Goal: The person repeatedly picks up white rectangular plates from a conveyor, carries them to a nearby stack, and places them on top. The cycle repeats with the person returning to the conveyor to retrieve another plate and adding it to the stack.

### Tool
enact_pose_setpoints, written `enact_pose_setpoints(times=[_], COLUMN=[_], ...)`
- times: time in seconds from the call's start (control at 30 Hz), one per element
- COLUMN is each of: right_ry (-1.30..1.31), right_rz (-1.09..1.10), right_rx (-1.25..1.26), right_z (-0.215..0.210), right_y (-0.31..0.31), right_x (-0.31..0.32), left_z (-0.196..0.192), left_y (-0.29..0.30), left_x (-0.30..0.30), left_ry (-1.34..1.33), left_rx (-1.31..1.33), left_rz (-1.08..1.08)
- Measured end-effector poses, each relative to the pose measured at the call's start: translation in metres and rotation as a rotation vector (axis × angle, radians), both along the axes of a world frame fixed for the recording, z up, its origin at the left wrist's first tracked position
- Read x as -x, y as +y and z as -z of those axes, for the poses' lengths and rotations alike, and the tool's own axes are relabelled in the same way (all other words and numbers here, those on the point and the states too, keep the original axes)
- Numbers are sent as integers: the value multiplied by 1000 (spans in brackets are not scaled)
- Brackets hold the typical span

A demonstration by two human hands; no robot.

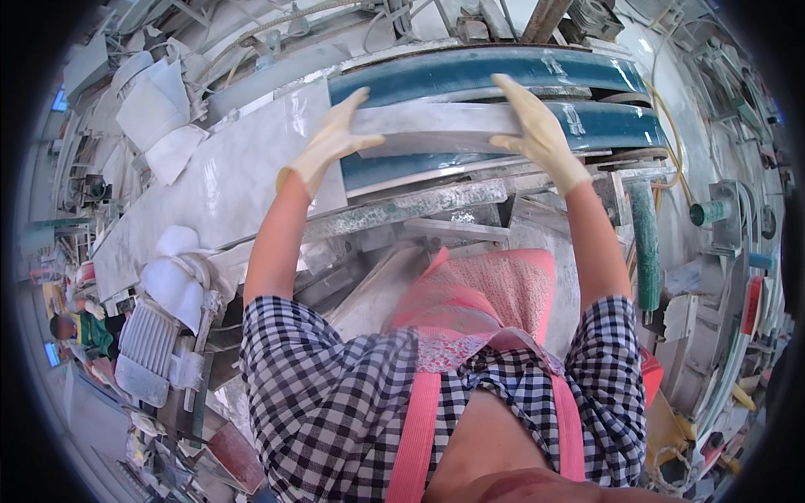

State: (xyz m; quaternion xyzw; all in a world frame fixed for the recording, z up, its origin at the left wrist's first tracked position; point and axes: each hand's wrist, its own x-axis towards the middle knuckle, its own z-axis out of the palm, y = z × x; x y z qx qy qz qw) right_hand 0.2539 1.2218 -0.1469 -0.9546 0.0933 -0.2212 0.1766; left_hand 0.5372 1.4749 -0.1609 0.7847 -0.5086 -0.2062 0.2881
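- The left hand (331, 142), in a pale glove, is closed around the left end of a grey stone strip (432, 127), thumb on top.
- The right hand (537, 130), also gloved, grips the strip's right end, fingers spread over its upper edge.
- The strip lies lengthwise across the blue-green belt (470, 71) of a machine, near the belt's front edge, held level between both hands.
- A large marble slab (214, 197) lies at the left end of the machine, its right corner touching the left hand's wrist.
- A green roller (646, 243) hangs below the machine's right front corner.
- A dusty electric motor (155, 335) sits below the slab's left edge.
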Motion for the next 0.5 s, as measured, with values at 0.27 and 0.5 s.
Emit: enact_pose_setpoints(times=[0.27,0.5], right_ry=[-257,-189], right_rz=[245,248], right_rx=[-1332,-1229], right_z=[32,52], right_y=[34,12], right_x=[30,33], left_z=[36,28], left_y=[18,9], left_x=[42,63], left_ry=[780,827], left_rx=[268,305], left_rz=[-204,-345])
